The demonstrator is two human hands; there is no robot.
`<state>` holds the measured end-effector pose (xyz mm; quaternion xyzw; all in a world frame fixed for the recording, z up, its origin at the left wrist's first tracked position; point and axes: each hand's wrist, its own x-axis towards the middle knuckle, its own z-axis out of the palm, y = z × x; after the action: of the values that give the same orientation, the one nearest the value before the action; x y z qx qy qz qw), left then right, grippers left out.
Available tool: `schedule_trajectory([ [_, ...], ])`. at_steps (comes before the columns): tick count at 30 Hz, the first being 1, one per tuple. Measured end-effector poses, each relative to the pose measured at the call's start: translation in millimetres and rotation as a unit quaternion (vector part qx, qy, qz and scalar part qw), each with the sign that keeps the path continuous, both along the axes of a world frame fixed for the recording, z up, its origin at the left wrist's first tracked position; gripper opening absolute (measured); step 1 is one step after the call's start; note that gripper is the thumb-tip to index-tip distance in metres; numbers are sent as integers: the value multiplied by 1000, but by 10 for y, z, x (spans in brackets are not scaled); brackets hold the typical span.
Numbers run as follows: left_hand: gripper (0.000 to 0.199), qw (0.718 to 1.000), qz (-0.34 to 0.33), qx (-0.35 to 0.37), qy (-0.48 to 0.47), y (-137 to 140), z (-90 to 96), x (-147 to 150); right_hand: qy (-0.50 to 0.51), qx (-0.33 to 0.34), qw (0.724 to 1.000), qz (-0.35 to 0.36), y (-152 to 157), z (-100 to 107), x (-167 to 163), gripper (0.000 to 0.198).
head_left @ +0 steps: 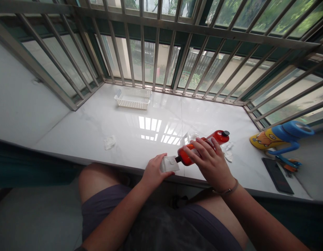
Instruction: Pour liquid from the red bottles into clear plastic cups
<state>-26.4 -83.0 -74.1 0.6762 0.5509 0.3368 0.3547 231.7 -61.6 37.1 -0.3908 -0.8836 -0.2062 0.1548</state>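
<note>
My left hand [153, 171] is closed around the side of a small clear plastic container [169, 164] at the counter's front edge. In my right hand [215, 164] is a red-orange bottle [186, 156], tipped nearly on its side, its black tip pointing left at the container's rim. Whether liquid comes out cannot be made out. Just behind that hand is a second red bottle [221, 136] with a black cap, partly hidden by my fingers. Another clear container [189, 136] sits behind the held bottle, and a crumpled white tissue [228, 153] lies right of my fingers.
A white perforated basket [133, 103] stands near the barred window. Another crumpled tissue [109, 142] lies at left on the white counter [83, 136]. At right are a blue and yellow water bottle [278, 135], a black phone [277, 175] and keys [290, 166].
</note>
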Motion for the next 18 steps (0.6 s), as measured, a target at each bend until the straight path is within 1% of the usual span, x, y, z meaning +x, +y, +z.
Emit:
schedule_trajectory([
  [9,82,1000,-3,4,19,7,-36,-1,-6,4,1000,8,2,47,-33,60],
  [18,82,999,-7,-10,33,11,0,3,-17,14,1000,11,12,99,-50,57],
])
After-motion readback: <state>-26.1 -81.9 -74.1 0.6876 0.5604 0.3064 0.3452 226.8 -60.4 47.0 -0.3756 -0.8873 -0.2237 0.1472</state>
